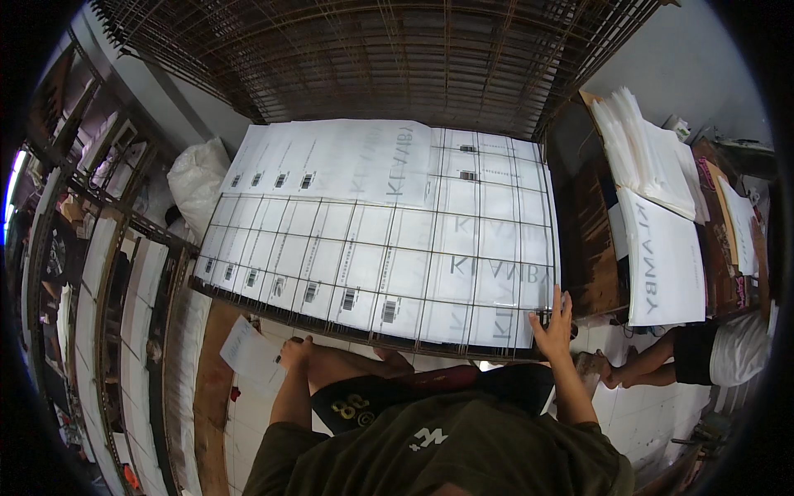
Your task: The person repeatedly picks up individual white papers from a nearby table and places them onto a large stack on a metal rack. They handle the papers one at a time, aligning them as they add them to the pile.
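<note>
A wire drying rack (430, 288) fills the middle, its near shelf lying flat in front of me. Flat white printed sheets (285, 240) show beneath the wires, with barcodes and large grey lettering. More white sheets (339, 161) lie on top at the far left. My right hand (554, 328) rests at the shelf's near right corner, fingers spread and upright against its edge. Down by my left knee, my left hand (296, 354) is closed on the edge of a white printed sheet (246, 351), which hangs out to its left.
Raised wire shelves (372, 58) stack up at the back. On the right, a wooden stand (589, 240) bears piles of white sheets (666, 256). Long shelving (99, 331) runs down the left, near a white plastic sack (198, 178). Another person's legs (649, 364) show at the right.
</note>
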`<state>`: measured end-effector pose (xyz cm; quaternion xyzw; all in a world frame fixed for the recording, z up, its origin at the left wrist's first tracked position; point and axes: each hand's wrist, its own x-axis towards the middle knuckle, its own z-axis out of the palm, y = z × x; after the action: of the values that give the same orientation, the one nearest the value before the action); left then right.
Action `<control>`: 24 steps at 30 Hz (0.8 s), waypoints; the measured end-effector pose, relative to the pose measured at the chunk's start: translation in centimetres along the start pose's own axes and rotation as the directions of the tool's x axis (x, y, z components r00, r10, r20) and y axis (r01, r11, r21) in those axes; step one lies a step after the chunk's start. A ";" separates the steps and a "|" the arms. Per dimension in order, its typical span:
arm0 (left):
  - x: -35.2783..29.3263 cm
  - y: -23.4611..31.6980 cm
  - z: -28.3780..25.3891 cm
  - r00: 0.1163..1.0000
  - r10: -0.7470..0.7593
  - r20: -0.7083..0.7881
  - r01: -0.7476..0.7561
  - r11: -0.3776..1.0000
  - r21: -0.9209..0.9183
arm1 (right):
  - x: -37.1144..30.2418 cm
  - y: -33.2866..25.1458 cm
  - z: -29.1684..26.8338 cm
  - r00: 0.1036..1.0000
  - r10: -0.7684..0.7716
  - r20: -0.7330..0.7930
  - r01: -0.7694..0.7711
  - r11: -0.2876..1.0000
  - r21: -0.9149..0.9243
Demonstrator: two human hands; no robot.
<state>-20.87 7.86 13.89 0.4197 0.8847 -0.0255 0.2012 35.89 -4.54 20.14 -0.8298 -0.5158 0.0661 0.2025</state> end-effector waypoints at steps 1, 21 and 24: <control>0.1 -0.2 0.1 1.000 -0.003 0.007 0.003 1.000 0.000 | 0.0 -0.1 0.0 1.000 0.004 0.002 -0.004 1.000 0.003; 0.7 -0.6 0.7 1.000 -0.018 0.012 0.018 1.000 -0.012 | -0.1 -0.3 -0.4 1.000 0.010 -0.001 -0.010 0.999 -0.036; 0.4 -0.8 0.6 1.000 -0.019 -0.001 0.019 0.999 -0.031 | 0.0 -1.3 -1.3 0.999 0.038 0.027 -0.036 0.998 -0.054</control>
<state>-21.51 7.57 13.12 0.4080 0.8892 -0.0133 0.2067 35.17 -4.38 21.85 -0.8433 -0.5048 0.0675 0.1715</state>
